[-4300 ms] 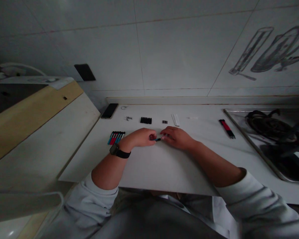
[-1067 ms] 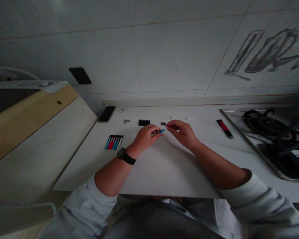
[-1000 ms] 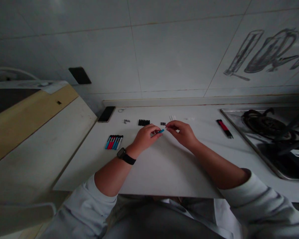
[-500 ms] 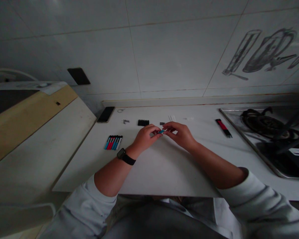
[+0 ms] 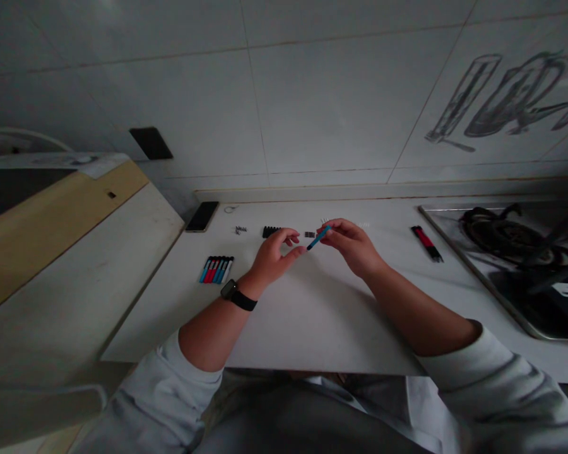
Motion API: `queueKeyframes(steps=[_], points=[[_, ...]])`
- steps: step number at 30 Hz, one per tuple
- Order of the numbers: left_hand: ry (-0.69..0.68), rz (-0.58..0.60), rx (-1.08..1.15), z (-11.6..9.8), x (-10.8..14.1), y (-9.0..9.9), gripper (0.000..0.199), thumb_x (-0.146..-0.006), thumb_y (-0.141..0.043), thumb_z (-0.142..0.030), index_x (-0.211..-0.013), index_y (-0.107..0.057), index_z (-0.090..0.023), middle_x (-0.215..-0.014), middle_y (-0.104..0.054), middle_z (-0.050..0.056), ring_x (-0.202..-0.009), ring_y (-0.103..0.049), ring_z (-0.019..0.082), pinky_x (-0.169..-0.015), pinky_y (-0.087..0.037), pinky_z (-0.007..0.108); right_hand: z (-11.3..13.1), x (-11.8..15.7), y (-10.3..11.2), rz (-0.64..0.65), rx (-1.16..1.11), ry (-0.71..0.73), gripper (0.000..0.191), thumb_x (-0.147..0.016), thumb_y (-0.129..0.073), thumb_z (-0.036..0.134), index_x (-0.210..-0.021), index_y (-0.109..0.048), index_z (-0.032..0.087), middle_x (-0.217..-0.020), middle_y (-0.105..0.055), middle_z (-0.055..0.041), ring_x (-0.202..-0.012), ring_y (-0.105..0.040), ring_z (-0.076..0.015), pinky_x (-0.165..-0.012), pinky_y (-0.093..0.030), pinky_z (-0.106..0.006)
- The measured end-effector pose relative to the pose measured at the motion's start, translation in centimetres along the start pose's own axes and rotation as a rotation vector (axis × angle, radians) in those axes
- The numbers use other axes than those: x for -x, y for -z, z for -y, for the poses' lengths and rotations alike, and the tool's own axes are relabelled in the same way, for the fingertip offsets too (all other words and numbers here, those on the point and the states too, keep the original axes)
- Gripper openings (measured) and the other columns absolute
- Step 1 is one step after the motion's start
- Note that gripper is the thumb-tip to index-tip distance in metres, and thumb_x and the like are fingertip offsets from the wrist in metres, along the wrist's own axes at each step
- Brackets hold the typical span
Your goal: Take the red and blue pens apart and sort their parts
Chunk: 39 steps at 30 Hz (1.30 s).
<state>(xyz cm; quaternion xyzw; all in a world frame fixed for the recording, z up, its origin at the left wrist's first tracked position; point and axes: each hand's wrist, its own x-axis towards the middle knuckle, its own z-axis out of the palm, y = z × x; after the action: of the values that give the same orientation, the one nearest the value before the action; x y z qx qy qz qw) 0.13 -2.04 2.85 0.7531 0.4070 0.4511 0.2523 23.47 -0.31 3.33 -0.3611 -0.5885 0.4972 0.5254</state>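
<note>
My right hand (image 5: 353, 246) pinches a short blue marker (image 5: 319, 237) between thumb and fingers. The marker slants, its black end down towards my left hand. My left hand (image 5: 274, 255) has its fingers spread, and the thumb tip is at that black end; whether they touch, I cannot tell. Behind my left hand lies a row of black caps (image 5: 271, 231), partly covered by the fingers. Small grey pieces (image 5: 309, 234) lie between the hands. White sticks (image 5: 324, 221) are mostly hidden behind my right hand. Left of my left wrist lie blue, red and white markers (image 5: 216, 269) side by side.
On the white counter (image 5: 312, 328) small metal pieces (image 5: 240, 230) and a phone (image 5: 202, 217) lie at the back left. Small pale pieces (image 5: 363, 225) lie beyond my right hand. A red and black item (image 5: 426, 244) lies beside the stove (image 5: 502, 252).
My left fingers have opened away from the blue marker. My right hand has moved slightly right and up with it, so more of its barrel shows.
</note>
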Motion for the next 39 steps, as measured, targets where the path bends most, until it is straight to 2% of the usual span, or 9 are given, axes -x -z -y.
queueKeyframes(steps=[4, 9, 13, 17, 22, 26, 32, 36, 39], points=[[0.021, -0.15, -0.08, 0.6, -0.8, 1.7, 0.024, -0.099, -0.063, -0.039, -0.116, -0.064, -0.022, -0.108, -0.071, 0.008, -0.097, -0.066, 0.019, -0.094, -0.051, 0.034, -0.5, -0.5, 1.1, 0.048, 0.153, -0.03, 0.039, -0.088, -0.072, 0.056, -0.111, -0.072, 0.024, -0.099, -0.076, -0.0066, -0.09, -0.072, -0.0199, -0.08, -0.058, -0.034], [0.142, -0.314, -0.362, 2.7, -2.0, 6.1, 0.034, -0.096, -0.064, -0.029, -0.129, -0.058, -0.023, -0.11, -0.068, 0.007, -0.093, -0.064, 0.02, -0.094, -0.051, 0.036, -0.6, 0.0, 1.8, 0.233, 0.582, 0.046, 0.023, -0.091, -0.067, 0.04, -0.108, -0.073, 0.025, -0.09, -0.076, -0.0029, -0.076, -0.068, -0.0173, -0.07, -0.052, -0.029], [0.237, -0.274, -0.719, 5.0, -1.9, 9.7, 0.033, -0.089, -0.066, -0.018, -0.122, -0.066, -0.021, -0.121, -0.064, 0.012, -0.107, -0.062, 0.027, -0.101, -0.047, 0.042, -0.1, 0.6, 1.7, 0.386, 0.903, 0.121, 0.015, -0.089, -0.064, 0.025, -0.098, -0.076, 0.026, -0.094, -0.076, -0.0044, -0.078, -0.068, -0.0189, -0.074, -0.051, -0.03], [0.383, -0.182, -0.939, 6.8, -1.3, 11.3, 0.03, -0.088, -0.068, -0.019, -0.116, -0.073, -0.023, -0.123, -0.063, 0.014, -0.112, -0.06, 0.035, -0.094, -0.049, 0.047, 0.0, 1.0, 1.5, 0.526, 1.031, 0.181, 0.017, -0.088, -0.063, 0.02, -0.097, -0.077, 0.025, -0.094, -0.075, -0.0061, -0.082, -0.067, -0.0215, -0.076, -0.049, -0.031], [0.44, -0.074, -1.015, 8.1, -1.2, 10.9, 0.031, -0.09, -0.067, -0.026, -0.119, -0.075, -0.027, -0.122, -0.062, 0.012, -0.114, -0.059, 0.035, -0.094, -0.049, 0.045, 0.2, 1.1, 1.2, 0.625, 1.131, 0.129, 0.018, -0.089, -0.062, 0.02, -0.099, -0.077, 0.023, -0.098, -0.076, -0.0066, -0.085, -0.067, -0.0215, -0.077, -0.046, -0.03], [0.46, -0.047, -1.007, 8.7, -1.2, 10.5, 0.027, -0.092, -0.066, -0.026, -0.116, -0.078, -0.027, -0.122, -0.062, 0.013, -0.114, -0.057, 0.033, -0.098, -0.046, 0.045, 0.9, 1.2, 1.2, 0.694, 1.161, 0.08, 0.019, -0.09, -0.062, 0.021, -0.103, -0.076, 0.022, -0.103, -0.076, -0.0076, -0.089, -0.066, -0.0213, -0.078, -0.044, -0.029], [0.458, -0.046, -0.977, 9.2, -1.4, 10.5, 0.014, -0.09, -0.068, -0.021, -0.099, -0.079, -0.021, -0.117, -0.062, 0.014, -0.111, -0.057, 0.032, -0.098, -0.045, 0.045, 1.3, 1.2, 1.1, 0.644, 1.153, 0.107, 0.022, -0.096, -0.062, 0.032, -0.109, -0.075, 0.02, -0.1, -0.074, -0.0089, -0.089, -0.066, -0.0224, -0.078, -0.046, -0.031], [0.307, 0.009, -0.833, 7.8, -1.9, 8.7, 0.009, -0.09, -0.069, -0.022, -0.095, -0.076, -0.02, -0.109, -0.065, 0.011, -0.104, -0.06, 0.027, -0.094, -0.046, 0.04, 0.9, 1.1, 1.2, 0.539, 1.113, 0.143, 0.025, -0.099, -0.061, 0.038, -0.111, -0.074, 0.021, -0.102, -0.074, -0.0084, -0.087, -0.068, -0.0208, -0.078, -0.047, -0.03], [0.146, 0.171, -0.503, 5.2, -1.8, 5.7, 0.007, -0.092, -0.069, -0.024, -0.096, -0.073, -0.02, -0.096, -0.068, 0.005, -0.086, -0.061, 0.02, -0.08, -0.047, 0.032, 0.4, 1.0, 1.3, 0.459, 1.133, 0.18, 0.028, -0.102, -0.057, 0.041, -0.113, -0.073, 0.021, -0.102, -0.074, -0.0087, -0.086, -0.068, -0.0204, -0.076, -0.047, -0.03]])
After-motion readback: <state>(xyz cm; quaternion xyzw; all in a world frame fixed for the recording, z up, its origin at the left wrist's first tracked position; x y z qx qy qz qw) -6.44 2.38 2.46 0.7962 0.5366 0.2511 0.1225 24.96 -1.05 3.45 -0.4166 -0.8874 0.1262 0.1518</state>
